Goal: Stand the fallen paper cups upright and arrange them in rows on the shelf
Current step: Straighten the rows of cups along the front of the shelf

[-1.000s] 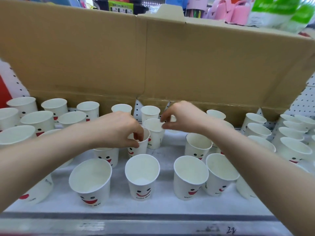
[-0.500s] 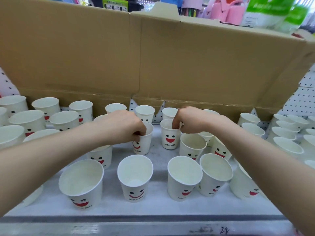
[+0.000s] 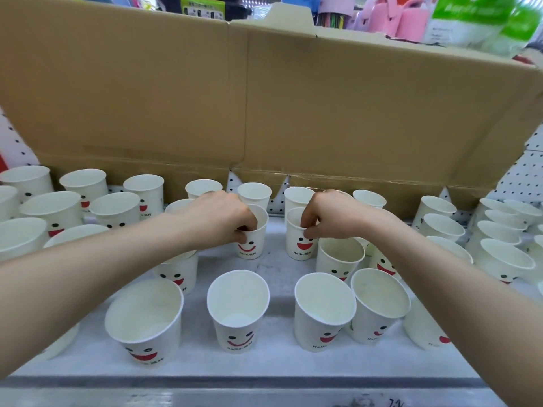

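Observation:
Several white paper cups with red smiley faces stand upright on the grey shelf (image 3: 273, 365). My left hand (image 3: 219, 220) pinches the near rim of one cup (image 3: 253, 245) in the middle row, fingers inside it. My right hand (image 3: 326, 214) pinches the rim of the neighbouring cup (image 3: 301, 246) just to the right. Both cups stand upright on the shelf, faces toward me. In front of them stand a left front cup (image 3: 147, 321), a middle front cup (image 3: 238, 309) and a right front cup (image 3: 323, 312). I see no cup lying on its side.
A large brown cardboard sheet (image 3: 264, 107) leans along the back of the shelf, hiding the white pegboard (image 3: 520, 177). More upright cups crowd the left side (image 3: 53, 212) and the right side (image 3: 499, 254). Pink and green goods (image 3: 411, 16) sit above the cardboard.
My right hand brought its cup down from the back and set it on the shelf beside the left one. My left hand stayed on its cup and shifted it slightly right.

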